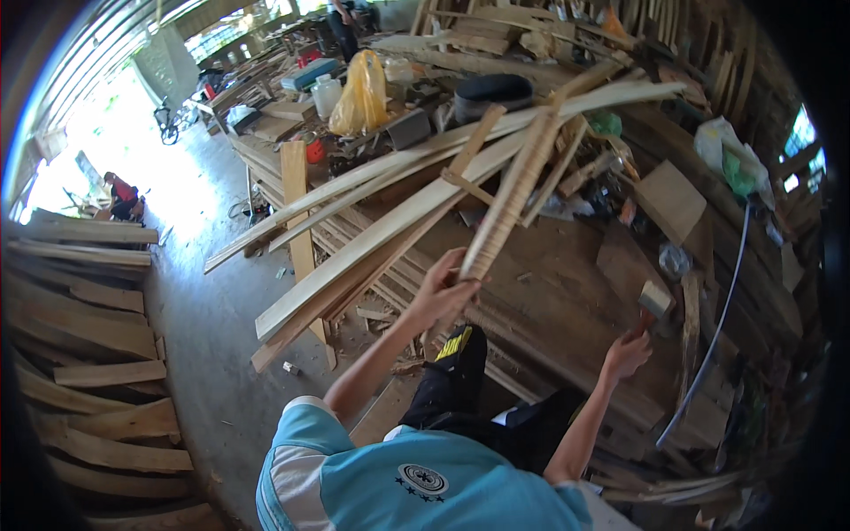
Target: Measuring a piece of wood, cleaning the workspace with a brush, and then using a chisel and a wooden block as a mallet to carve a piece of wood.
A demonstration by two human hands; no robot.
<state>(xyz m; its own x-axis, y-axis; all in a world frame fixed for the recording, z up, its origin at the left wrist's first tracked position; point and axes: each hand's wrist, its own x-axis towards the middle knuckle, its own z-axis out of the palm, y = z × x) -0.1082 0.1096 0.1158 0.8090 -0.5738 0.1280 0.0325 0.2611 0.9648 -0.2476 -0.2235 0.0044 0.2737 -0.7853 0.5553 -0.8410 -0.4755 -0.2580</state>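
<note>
While your left hand [440,292] clamps the wooden slat [512,196] upright for steadiness, your right hand [625,354] grips the hammer [652,303] beside it.

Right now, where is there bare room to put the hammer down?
The clearest bare patch is the grey floor, between the stacked planks on the left and the long leaning boards. The dark wooden top between the left hand holding the stick and the right hand with the hammer is also fairly bare. Farther back it is crowded with scraps and bags.
</note>
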